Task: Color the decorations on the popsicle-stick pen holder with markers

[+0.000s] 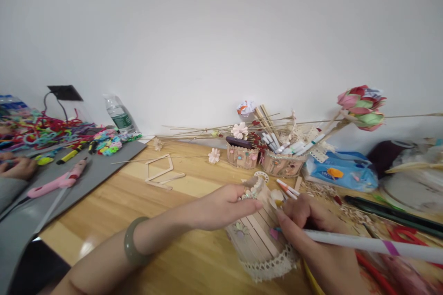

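A small craft piece of wooden sticks [254, 235], trimmed with white lace at its lower edge and pearls at its top, lies tilted on the wooden table. My left hand [228, 205], with a green bangle on its wrist, is closed around the top of the piece. Over its right side, my right hand [314, 235] has its fingers bent together at a pale round petal-like bit [277, 197]. A long white tube with a purple band [360, 243] passes between the fingers of my right hand. Small flower and heart decorations show on the sticks.
Decorated baskets [282, 164] with markers stand by the wall, beside a blue wipes pack [341, 171]. Loose sticks [164, 175] lie left of centre. Red scissors [408, 235] and shavings are at right. On the left grey mat lies a pink glue gun [57, 184], near another person's hand.
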Tool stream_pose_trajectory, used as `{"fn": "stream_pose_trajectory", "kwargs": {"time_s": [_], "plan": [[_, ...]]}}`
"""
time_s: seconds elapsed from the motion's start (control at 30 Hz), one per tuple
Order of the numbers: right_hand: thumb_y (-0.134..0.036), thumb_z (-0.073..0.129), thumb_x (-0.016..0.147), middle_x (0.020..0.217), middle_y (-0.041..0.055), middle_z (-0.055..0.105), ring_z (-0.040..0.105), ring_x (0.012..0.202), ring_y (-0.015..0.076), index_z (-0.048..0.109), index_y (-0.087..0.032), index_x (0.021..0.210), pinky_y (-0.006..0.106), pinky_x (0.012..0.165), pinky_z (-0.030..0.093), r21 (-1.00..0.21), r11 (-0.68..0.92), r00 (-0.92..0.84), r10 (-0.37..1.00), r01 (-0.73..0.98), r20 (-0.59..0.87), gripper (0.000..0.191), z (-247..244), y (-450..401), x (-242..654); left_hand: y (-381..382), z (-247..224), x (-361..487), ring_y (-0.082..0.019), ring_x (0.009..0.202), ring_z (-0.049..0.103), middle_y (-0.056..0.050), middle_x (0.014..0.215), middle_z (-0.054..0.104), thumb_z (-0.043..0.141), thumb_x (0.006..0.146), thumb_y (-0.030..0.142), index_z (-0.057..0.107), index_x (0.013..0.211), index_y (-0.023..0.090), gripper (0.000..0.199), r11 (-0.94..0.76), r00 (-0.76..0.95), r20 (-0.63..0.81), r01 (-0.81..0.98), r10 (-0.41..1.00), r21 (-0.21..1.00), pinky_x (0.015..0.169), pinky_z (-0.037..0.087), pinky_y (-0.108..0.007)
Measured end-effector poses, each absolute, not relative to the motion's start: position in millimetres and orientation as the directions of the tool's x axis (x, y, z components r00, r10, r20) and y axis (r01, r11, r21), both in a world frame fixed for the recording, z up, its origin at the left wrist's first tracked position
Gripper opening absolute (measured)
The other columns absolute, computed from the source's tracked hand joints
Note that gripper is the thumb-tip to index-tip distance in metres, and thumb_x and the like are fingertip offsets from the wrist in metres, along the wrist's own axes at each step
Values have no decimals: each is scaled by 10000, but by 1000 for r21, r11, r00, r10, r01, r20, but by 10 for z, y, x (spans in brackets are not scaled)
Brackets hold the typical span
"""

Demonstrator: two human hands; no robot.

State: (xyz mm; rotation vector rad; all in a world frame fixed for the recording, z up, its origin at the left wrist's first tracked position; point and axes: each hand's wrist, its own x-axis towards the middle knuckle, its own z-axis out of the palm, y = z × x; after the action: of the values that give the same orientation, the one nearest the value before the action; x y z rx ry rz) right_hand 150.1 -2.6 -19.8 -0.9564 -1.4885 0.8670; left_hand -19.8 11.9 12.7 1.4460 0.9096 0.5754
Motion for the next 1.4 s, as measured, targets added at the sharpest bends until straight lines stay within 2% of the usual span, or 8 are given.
{"fn": "stream_pose_trajectory", "kwargs": {"time_s": [0.1, 0.3, 0.57, 1.0, 1.17, 1.4], "plan": [[-231, 584, 753, 493, -68, 364, 336, 463, 90, 326, -216, 522, 213, 436, 284, -918, 378, -46, 926, 118, 375, 347, -189, -33, 1498, 119, 133, -193, -129, 789, 539, -42, 913, 619, 440, 880, 265, 609, 1063, 130, 284, 99, 558, -177, 167, 811, 981, 714, 433, -224], [-200, 583, 754, 476, -66, 380, 363, 437, 90, 326, -220, 516, 207, 403, 290, -888, 448, -89, 894, 106, 440, 351, -238, 32, 1544, 122, 113, -191, -133, 803, 527, -37, 898, 604, 437, 876, 248, 614, 1019, 129, 256, 99, 568, -162, 141, 807, 985, 737, 432, -234], [-241, 591, 750, 489, -58, 389, 357, 457, 99, 327, -223, 518, 212, 407, 305, -916, 393, -45, 920, 76, 390, 352, -241, 16, 1534, 128, 80, -200, -119, 767, 518, -24, 877, 595, 462, 871, 311, 615, 970, 140, 249, 151, 573, -180, 98, 799, 984, 717, 430, -220], [-191, 581, 742, 479, -72, 358, 332, 442, 89, 301, -224, 535, 199, 391, 279, -906, 419, -85, 907, 56, 413, 349, -245, 35, 1548, 128, 87, -190, -138, 791, 539, -46, 912, 637, 492, 846, 391, 615, 1032, 123, 349, 112, 565, -176, 148, 806, 983, 734, 435, -235], [-202, 578, 736, 486, -68, 345, 316, 461, 92, 294, -227, 534, 206, 407, 288, -929, 364, -71, 931, 72, 359, 349, -224, 17, 1553, 118, 101, -195, -138, 785, 533, -39, 882, 627, 472, 856, 392, 605, 1001, 116, 340, 127, 551, -213, 191, 807, 973, 720, 433, -231], [-171, 574, 715, 473, -66, 371, 342, 452, 96, 299, -228, 528, 209, 403, 291, -921, 384, -94, 921, 71, 377, 338, -219, 24, 1567, 121, 91, -210, -130, 765, 508, -10, 842, 597, 474, 852, 399, 599, 873, 131, 297, 71, 526, -201, 257, 826, 964, 720, 415, -229]]}}
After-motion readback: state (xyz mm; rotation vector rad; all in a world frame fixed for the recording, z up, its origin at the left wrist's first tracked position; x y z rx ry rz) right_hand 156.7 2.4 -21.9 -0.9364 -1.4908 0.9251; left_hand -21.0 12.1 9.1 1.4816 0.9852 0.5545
